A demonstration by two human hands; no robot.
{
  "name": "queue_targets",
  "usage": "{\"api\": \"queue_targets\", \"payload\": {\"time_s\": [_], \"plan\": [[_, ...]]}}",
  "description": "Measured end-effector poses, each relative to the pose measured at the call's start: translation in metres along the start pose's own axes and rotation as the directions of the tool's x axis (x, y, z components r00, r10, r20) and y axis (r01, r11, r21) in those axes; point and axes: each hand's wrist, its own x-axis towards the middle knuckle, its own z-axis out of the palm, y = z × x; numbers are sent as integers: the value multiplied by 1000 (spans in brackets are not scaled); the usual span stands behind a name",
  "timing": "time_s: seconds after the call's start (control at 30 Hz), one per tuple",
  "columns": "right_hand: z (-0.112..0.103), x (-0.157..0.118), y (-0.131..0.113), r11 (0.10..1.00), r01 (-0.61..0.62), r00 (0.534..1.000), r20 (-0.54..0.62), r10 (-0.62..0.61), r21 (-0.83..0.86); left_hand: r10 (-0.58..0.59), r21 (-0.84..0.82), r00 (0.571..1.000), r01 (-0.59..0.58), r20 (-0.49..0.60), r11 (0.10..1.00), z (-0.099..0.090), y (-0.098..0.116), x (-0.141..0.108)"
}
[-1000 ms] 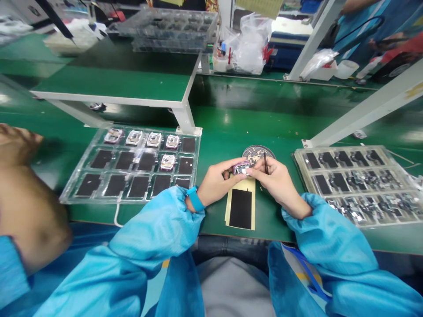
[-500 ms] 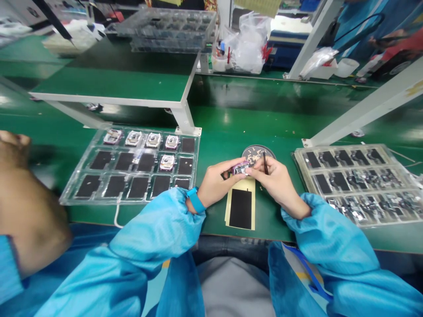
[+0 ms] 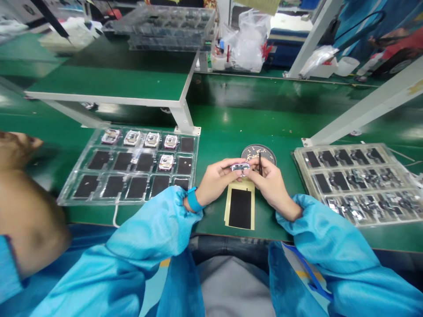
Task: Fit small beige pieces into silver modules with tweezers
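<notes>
My left hand (image 3: 216, 179) and my right hand (image 3: 270, 180) meet above the green bench, and the left pinches a small silver-and-purple electronic module (image 3: 240, 167) between its fingers. The right holds slim black tweezers (image 3: 260, 164) upright, its fingertips against the module's edge. Just below my hands lies a yellow backing sheet (image 3: 240, 209) carrying a black rectangular pad. Behind my fingers sits a round mesh disc (image 3: 258, 154), partly hidden by them.
A clear tray (image 3: 128, 165) of black pads and several modules lies to the left, and a tray of black-and-silver parts (image 3: 350, 182) to the right. Another person's bare forearm (image 3: 26, 207) intrudes at left. White shelf legs stand behind.
The module has turned, now showing its silver face and sitting higher and more level. My hands have drawn slightly closer, and the tweezers have tilted more upright.
</notes>
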Motion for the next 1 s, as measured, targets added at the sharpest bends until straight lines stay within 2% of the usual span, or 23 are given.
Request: {"api": "queue_targets", "payload": {"time_s": [0.17, 0.4, 0.67, 0.77, 0.83, 0.9, 1.0], "plan": [[4, -3, -2, 999, -16, 1000, -8, 15, -35, 70, 38, 997, -70, -21, 997, 3, 0, -1], [3, -4, -3, 998, -32, 997, -74, 28, -56, 0, 115, 1000, -1, 6, 993, 4, -4, -3], [9, -8, -1, 999, -27, 996, -90, 25, -17, 104, 180, 993, -93, -56, 979, 7, -3, -6], [6, -4, 2, 999, -13, 998, -61, 11, -46, 162, 297, 985, -141, -50, 944, 4, -3, -4], [1, -1, 3, 989, 34, 999, -19, -37, -144, 236, 439, 971, -195, -39, 877, 1, -3, -3], [-5, 2, 1, 951, 154, 987, -7, -162, -267, 312, 557, 950, -252, -14, 791, -1, -3, -3], [-13, 4, -5, 824, 383, 911, 26, -411, -418, 377, 643, 926, -309, 35, 701, -2, -4, -4]]}}
